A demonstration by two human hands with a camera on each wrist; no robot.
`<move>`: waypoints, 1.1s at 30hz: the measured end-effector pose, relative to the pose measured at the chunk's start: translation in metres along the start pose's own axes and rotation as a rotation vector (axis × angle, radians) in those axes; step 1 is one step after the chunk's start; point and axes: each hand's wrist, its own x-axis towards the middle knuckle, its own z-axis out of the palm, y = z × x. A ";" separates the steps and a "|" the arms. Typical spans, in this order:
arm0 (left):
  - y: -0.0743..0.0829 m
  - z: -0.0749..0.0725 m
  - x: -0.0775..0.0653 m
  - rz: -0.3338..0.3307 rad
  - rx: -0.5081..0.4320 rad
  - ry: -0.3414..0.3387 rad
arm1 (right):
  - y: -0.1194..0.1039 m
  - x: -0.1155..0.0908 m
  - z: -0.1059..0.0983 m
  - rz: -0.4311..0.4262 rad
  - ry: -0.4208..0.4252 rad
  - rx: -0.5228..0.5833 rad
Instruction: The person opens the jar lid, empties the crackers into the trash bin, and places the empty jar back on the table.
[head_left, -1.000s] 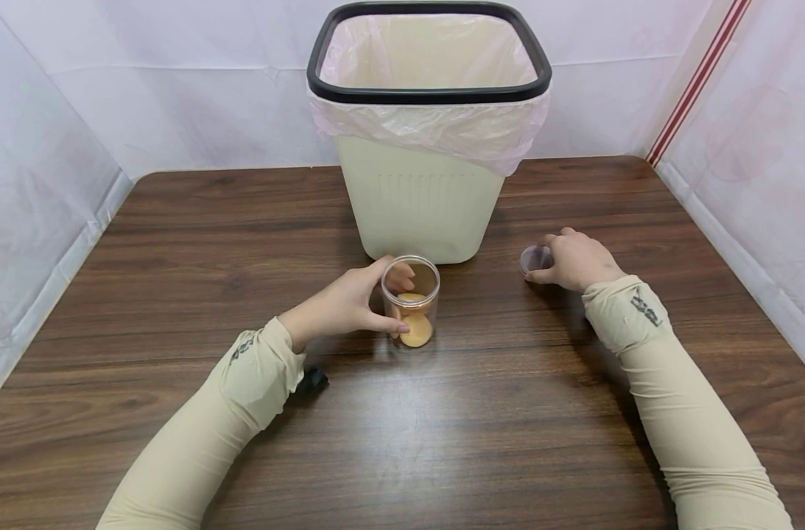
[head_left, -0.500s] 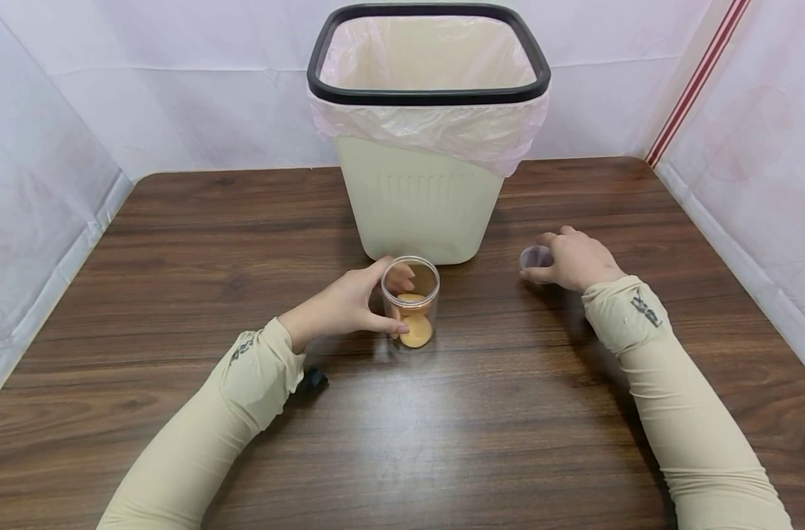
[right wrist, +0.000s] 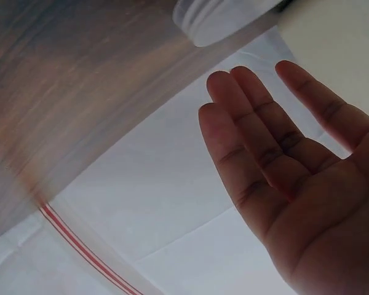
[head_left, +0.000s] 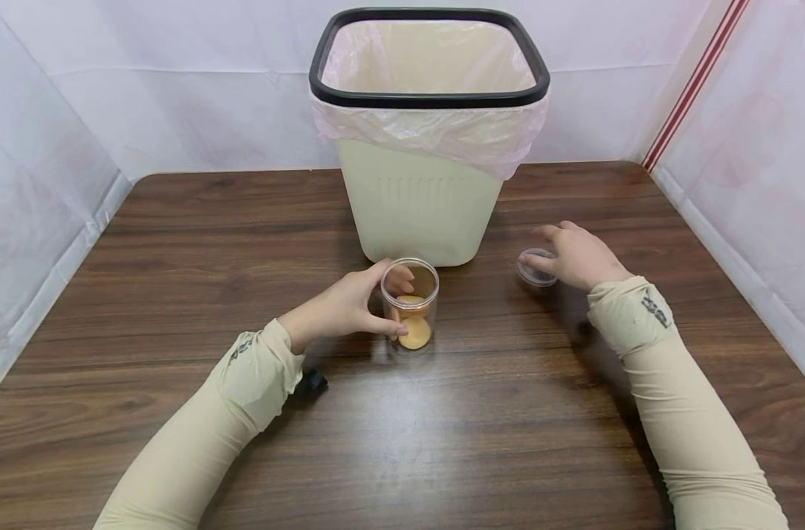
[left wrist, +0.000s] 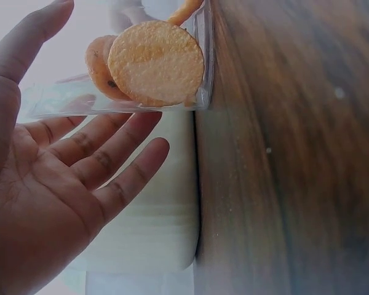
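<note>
My left hand grips a clear plastic jar that stands uncovered on the table, thumb at the near side and fingers round the back. Several round, golden crackers lie at the bottom of the jar, seen large through its wall in the left wrist view. To the right, a clear round lid lies flat on the table. My right hand hovers right over the lid with loose fingers, its thumb overlapping the lid in the head view. In the right wrist view the palm holds nothing, and the lid shows above the fingertips.
A cream trash bin with a black rim and pinkish liner stands just behind the jar. A small black object lies by my left wrist. White sheeting encloses the back and sides of the wooden table.
My right hand has let go of the lid and lifted slightly; the lid has gone from tilted in the fingers to flat on the table. The left hand stays on the jar.
</note>
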 end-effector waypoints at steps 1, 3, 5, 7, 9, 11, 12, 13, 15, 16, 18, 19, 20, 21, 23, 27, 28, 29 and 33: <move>0.000 0.000 0.000 0.001 -0.001 -0.001 | 0.000 0.000 -0.001 -0.001 0.003 0.006; -0.001 0.000 0.000 0.001 -0.002 0.000 | -0.001 -0.001 -0.002 -0.006 0.008 0.015; -0.001 0.000 0.000 -0.001 -0.002 0.000 | -0.002 -0.001 -0.003 -0.009 0.012 0.022; -0.001 0.000 0.001 -0.004 0.002 0.001 | -0.003 -0.002 -0.005 -0.013 0.018 0.031; -0.001 0.000 0.001 -0.004 0.001 0.000 | -0.004 -0.003 -0.007 -0.013 0.023 0.041; -0.001 0.000 0.000 -0.002 0.004 0.000 | -0.006 -0.004 -0.009 -0.013 0.027 0.049; -0.001 0.000 0.000 0.000 0.006 0.000 | -0.007 -0.004 -0.010 -0.012 0.028 0.052; 0.000 0.000 0.000 0.000 0.005 0.000 | -0.007 -0.005 -0.011 -0.011 0.028 0.056; 0.000 -0.001 0.000 -0.003 0.007 0.001 | -0.009 -0.006 -0.013 -0.011 0.032 0.062; 0.001 -0.001 0.000 -0.004 0.009 0.002 | -0.010 -0.007 -0.014 -0.012 0.035 0.064; 0.001 -0.001 0.000 -0.007 0.009 0.001 | -0.012 -0.009 -0.017 -0.014 0.039 0.068; 0.001 0.000 0.000 -0.009 0.007 0.001 | -0.013 -0.009 -0.018 -0.016 0.042 0.071; 0.001 0.000 0.000 -0.006 0.008 0.001 | -0.014 -0.010 -0.019 -0.019 0.044 0.073; 0.001 0.000 0.000 -0.007 0.007 -0.001 | -0.015 -0.011 -0.020 -0.020 0.046 0.075; 0.001 0.000 0.000 -0.004 0.009 -0.002 | -0.017 -0.013 -0.023 -0.026 0.053 0.079; 0.001 -0.001 0.000 -0.005 0.012 -0.002 | -0.021 -0.017 -0.027 -0.031 0.066 0.089; 0.001 -0.001 0.000 -0.004 0.014 -0.002 | -0.021 -0.017 -0.028 -0.033 0.071 0.091; 0.001 -0.001 0.000 -0.004 0.015 -0.002 | -0.022 -0.018 -0.028 -0.035 0.076 0.094; 0.000 0.000 0.001 -0.004 0.018 -0.003 | -0.024 -0.022 -0.031 -0.048 0.105 0.098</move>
